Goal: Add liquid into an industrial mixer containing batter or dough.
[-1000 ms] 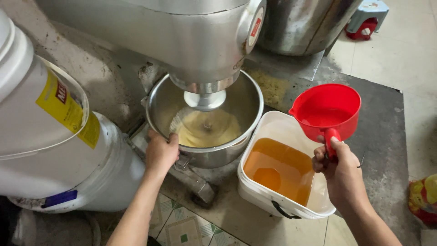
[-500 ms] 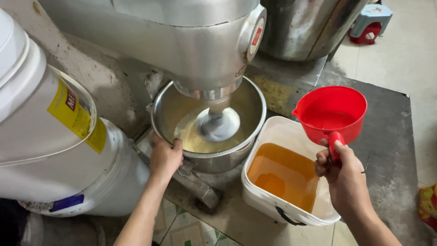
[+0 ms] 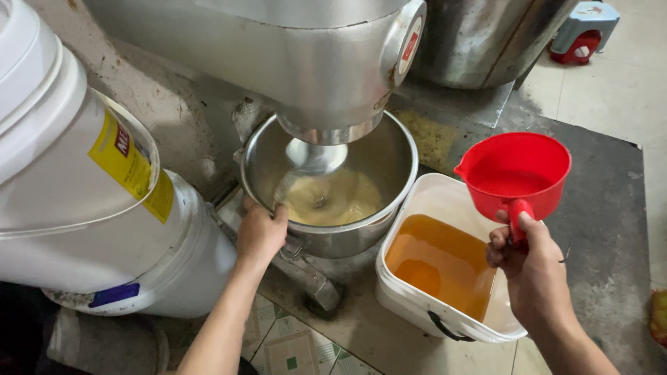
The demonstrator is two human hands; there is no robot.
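Right of the mixer bowl (image 3: 326, 194) | my right hand (image 3: 531, 267) grips red scoop (image 3: 514, 173) by its handle: light, rigid plastic, likely oil-slick | left hand (image 3: 260, 232) clasps bowl rim.

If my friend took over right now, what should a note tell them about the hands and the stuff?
Left hand grips the rim of the steel mixer bowl, which holds pale yellow batter under the mixer head.
Right hand holds the red scoop by its handle, above the white tub of amber liquid.
Done: batter in the bowl.
Left: the scoop's contents can't be told.
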